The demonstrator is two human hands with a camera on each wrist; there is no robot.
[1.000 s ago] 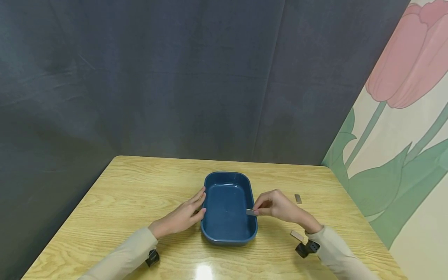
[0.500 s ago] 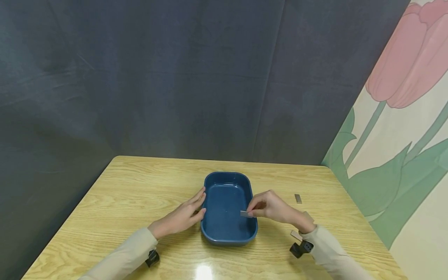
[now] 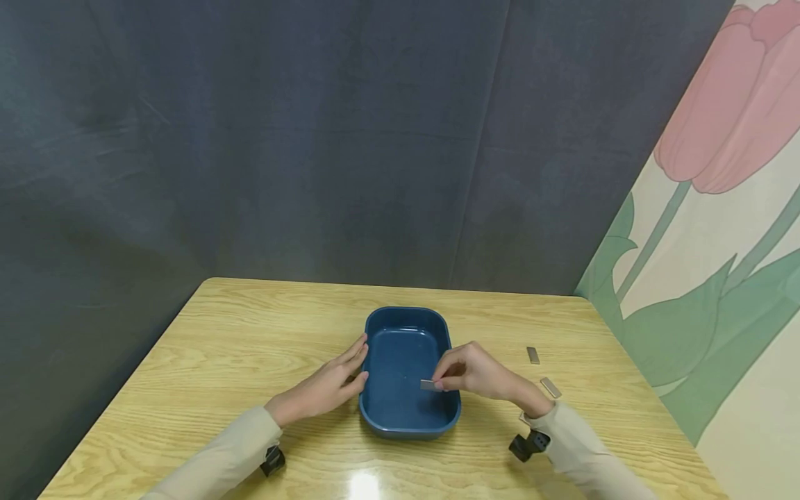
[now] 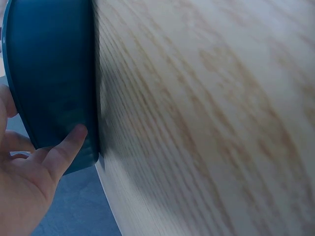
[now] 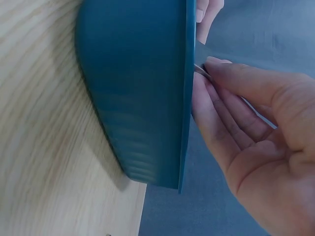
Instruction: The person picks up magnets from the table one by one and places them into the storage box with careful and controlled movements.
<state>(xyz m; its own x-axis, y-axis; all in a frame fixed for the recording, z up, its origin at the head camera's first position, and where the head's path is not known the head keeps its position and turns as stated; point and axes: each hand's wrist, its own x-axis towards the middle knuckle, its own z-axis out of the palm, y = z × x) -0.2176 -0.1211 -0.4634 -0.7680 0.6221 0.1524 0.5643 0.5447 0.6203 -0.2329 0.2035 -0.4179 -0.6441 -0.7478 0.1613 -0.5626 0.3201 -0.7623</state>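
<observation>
On the table [image 3: 262, 326], the left grip [image 3: 334, 384], straight-fingered, is touching a blue tray [image 3: 409, 433]. Over its right half, the right grip [image 3: 480, 373] is pinching a seemingly light, stiff, slippery strip [image 3: 427, 385] by its right end, probably the surest hold.

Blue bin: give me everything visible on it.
The blue bin is a deep, open-topped rectangular tub with rounded corners and a thin rim; smooth, glossy, plastic-looking. It stands upright on the wooden table, long sides running front to back. The left hand touches its outer left wall. The right hand pinches a small flat piece over its interior; rim contact is unclear.
</observation>
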